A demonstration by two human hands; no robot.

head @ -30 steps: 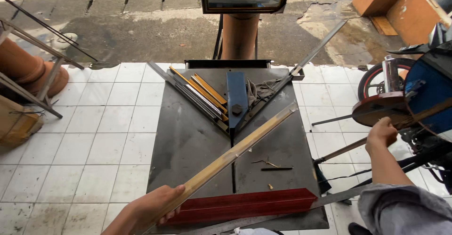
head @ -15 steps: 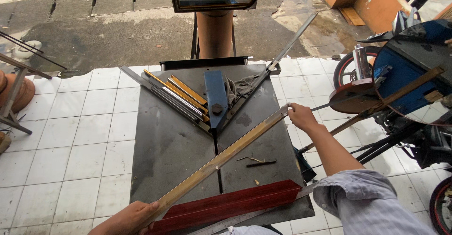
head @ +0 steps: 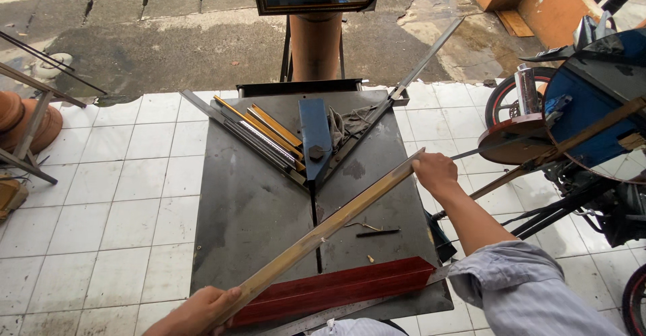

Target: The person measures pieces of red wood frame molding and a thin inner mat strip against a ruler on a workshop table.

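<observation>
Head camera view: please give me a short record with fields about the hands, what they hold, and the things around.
left hand: grips the near end of the long wooden strip
right hand: holds the far end of that strip
strip position: diagonal above the dark metal table
near edge: red moulding piece, steel ruler
table centre: blue V-shaped guide, gold strips
floor: white tiles

- The long moulding strip (head: 323, 232) held at both ends looks like wood, pale tan, with a dull, slightly streaked face.
- The work table (head: 249, 208) is dark sheet metal, matt and smudged.
- The red moulding (head: 333, 290) has a smooth, faintly glossy grained finish.
- The ruler (head: 323, 317) is bare, shiny metal.
- The rag (head: 346, 122) is crumpled grey cloth.
- The floor tiles (head: 128, 195) are white, glazed and grimy.
</observation>
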